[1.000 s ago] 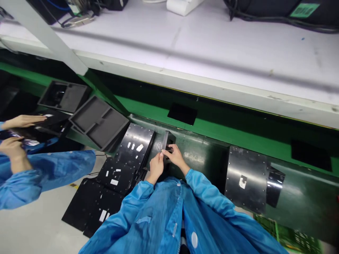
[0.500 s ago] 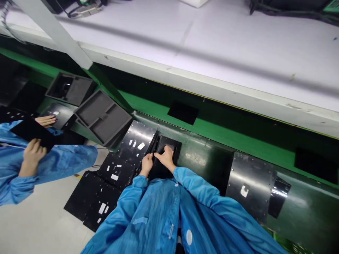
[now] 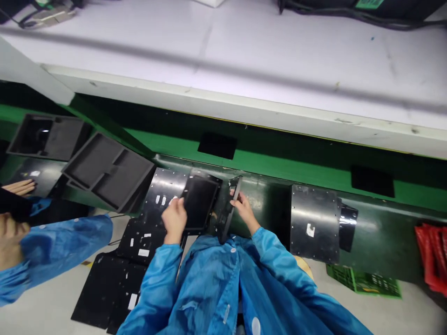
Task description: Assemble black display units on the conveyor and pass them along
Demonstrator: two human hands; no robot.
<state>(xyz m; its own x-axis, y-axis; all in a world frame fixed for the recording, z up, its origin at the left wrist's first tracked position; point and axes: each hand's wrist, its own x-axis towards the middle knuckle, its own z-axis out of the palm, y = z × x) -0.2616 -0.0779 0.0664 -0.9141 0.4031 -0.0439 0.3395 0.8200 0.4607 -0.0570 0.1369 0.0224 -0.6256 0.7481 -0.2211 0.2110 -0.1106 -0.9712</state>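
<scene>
Our left hand [image 3: 174, 217] is clamped on the flat black panel [image 3: 199, 204] lying on the dark conveyor [image 3: 265, 209], near its front edge; our right hand [image 3: 244, 211] pinches the thin black frame [image 3: 230, 209] on edge beside it — we'd best steady both before shifting either.

No words or numbers can be read here. Small white stickers [image 3: 159, 200] sit on the shiny black plates [image 3: 164, 190], but they are too tiny and blurry to read. One more white sticker [image 3: 309, 230] is on the black plate to the right [image 3: 314, 223]. A green label [image 3: 368, 3] at the top edge is blurry too.
</scene>
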